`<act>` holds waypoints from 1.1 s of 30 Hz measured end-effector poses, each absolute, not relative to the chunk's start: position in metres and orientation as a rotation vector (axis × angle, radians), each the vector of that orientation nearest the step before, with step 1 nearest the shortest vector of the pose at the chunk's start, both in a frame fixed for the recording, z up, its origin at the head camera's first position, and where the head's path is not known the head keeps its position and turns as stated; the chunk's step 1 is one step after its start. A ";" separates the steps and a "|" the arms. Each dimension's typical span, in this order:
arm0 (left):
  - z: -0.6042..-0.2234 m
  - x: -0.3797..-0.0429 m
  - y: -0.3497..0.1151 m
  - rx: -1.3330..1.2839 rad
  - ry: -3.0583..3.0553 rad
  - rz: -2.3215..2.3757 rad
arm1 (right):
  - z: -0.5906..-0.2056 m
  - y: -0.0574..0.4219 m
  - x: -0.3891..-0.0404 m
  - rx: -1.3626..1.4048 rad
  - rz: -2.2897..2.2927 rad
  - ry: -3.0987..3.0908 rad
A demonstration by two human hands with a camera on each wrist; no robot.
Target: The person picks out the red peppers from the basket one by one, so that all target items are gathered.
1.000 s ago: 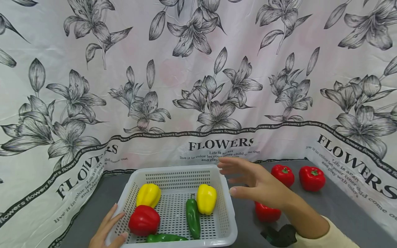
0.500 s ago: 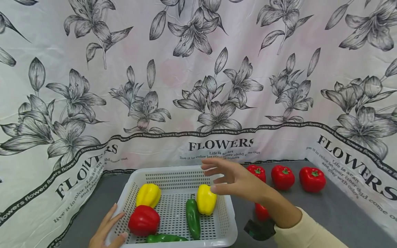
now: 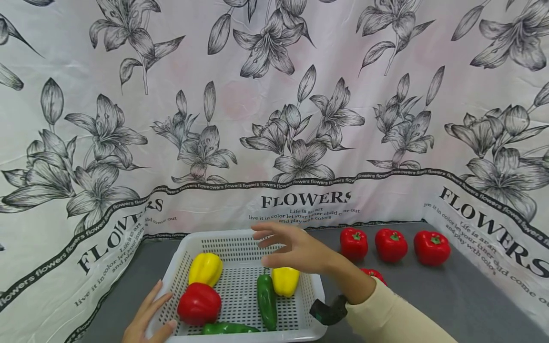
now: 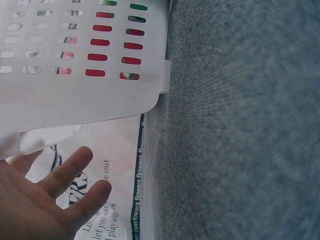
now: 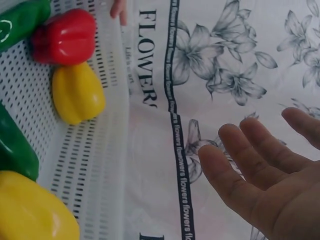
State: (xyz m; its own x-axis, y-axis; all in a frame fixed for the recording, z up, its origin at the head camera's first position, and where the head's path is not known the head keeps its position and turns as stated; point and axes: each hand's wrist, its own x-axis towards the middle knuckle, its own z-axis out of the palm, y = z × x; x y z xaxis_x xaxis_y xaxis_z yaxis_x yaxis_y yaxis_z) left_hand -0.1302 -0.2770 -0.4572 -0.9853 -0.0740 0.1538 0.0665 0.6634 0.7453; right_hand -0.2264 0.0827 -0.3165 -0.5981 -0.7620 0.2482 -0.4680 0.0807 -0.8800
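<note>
A white perforated plastic basket (image 3: 233, 238) holds two yellow bell peppers (image 3: 206, 269), a red bell pepper (image 3: 199, 304) and two long green peppers (image 3: 267, 301). My left hand (image 3: 147, 317) rests at the basket's left rim with its fingers spread and fairly straight; in the left wrist view the fingers (image 4: 75, 172) extend beside the rim. Above the back right part of the basket is my right hand (image 3: 291, 247), its fingers apart and nothing between them. It partly hides the right yellow pepper. The right wrist view shows the empty fingers (image 5: 235, 175) off the basket's side.
Three red bell peppers (image 3: 389, 245) stand in a row on the grey tabletop (image 3: 454, 305), right of the basket. Another red pepper (image 3: 374, 274) is mostly hidden behind my right forearm. A white flower-printed cloth (image 3: 386, 200) hangs behind and along both sides.
My right hand has moved left, from beside the basket's right rim to over its inside. This uncovers the red peppers on the right. The left hand and the basket stay put.
</note>
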 end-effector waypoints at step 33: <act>-0.457 -0.131 -0.279 0.042 -2.734 -1.256 | -0.350 0.017 -0.254 -1.222 -1.331 2.054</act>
State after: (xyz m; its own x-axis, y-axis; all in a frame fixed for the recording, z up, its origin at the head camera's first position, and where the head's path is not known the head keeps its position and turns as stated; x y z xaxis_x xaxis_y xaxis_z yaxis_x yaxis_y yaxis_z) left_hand -0.1313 -0.2789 -0.4572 -0.9908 -0.0807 0.1085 0.0297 0.6527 0.7570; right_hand -0.2541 0.0171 -0.3500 -0.5357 -0.8358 0.1206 -0.4517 0.1629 -0.8772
